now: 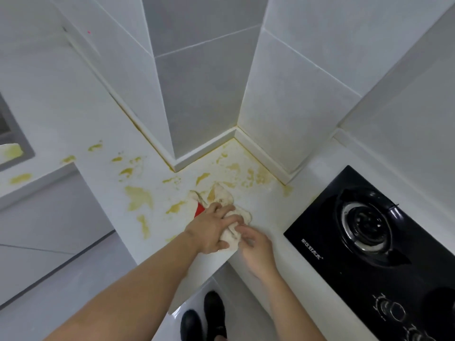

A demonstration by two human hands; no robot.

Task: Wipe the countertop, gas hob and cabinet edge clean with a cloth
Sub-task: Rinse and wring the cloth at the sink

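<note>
A crumpled, yellow-stained white cloth (222, 196) with a red edge lies on the white countertop (266, 207), near its front edge. My left hand (211, 228) lies on top of the cloth with its fingers curled over the bunched fabric. My right hand (253, 244) pinches the near end of the cloth from the right. Yellow-brown stains (138, 196) spread over the countertop to the left and into the tiled corner behind. The black glass gas hob (384, 244) is set into the counter at the right, apart from both hands.
A tiled wall column (197, 94) juts into the counter behind the cloth, with grime along its base. A sink edge (14, 148) shows at the far left. The cabinet front (49, 217) drops below the counter at left. Black shoes (204, 316) stand on the floor.
</note>
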